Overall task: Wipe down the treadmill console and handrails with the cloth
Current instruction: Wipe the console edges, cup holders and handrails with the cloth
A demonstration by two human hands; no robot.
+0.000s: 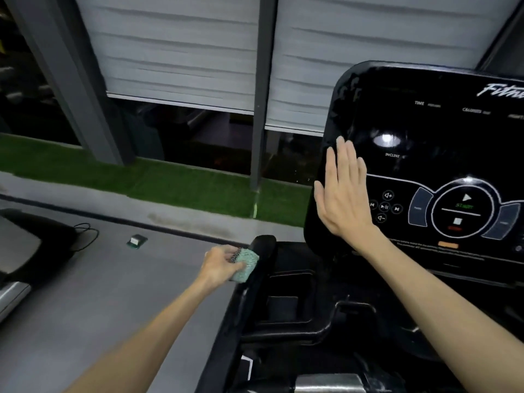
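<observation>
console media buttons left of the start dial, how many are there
5, in a cross: volume up on top, previous left, play/pause centre, next right, volume down bottom. The right hand beside them could hide another.

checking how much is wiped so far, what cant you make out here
Head view only.
- console: right part and logo cut off by the frame edge.
- small print along its lower edge: too blurred.
- cloth: partly covered by the left hand gripping it.
- right hand: contact with the console unclear from this angle.
</observation>
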